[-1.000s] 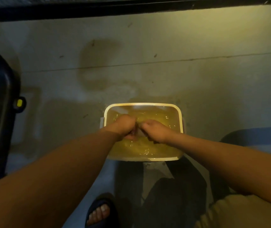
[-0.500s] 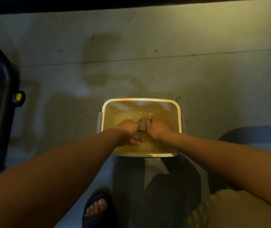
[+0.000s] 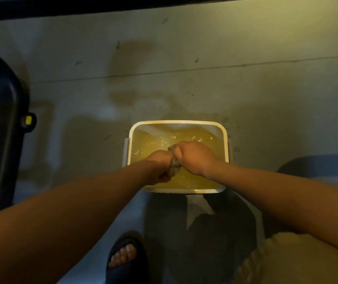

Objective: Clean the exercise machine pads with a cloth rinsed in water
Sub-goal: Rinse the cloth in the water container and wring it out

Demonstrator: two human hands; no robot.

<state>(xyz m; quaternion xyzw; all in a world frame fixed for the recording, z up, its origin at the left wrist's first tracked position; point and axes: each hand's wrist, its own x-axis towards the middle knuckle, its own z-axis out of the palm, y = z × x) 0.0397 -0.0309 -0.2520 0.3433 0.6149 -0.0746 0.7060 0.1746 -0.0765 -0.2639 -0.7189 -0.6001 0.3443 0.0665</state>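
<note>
Head view shows the cloth (image 3: 173, 163) as a small grey wad bunched between my left hand (image 3: 158, 168) and right hand (image 3: 194, 157), over the yellowish water (image 3: 153, 143) in the white basin (image 3: 176, 122). I judge it soft, limp, light but waterlogged and somewhat slippery, and best gripped at its two ends so it can be twisted. Both hands are curled tight round the cloth, knuckles nearly touching, and the basin stands on the concrete floor (image 3: 205, 89) with my sandalled foot (image 3: 123, 257) near it.
</note>
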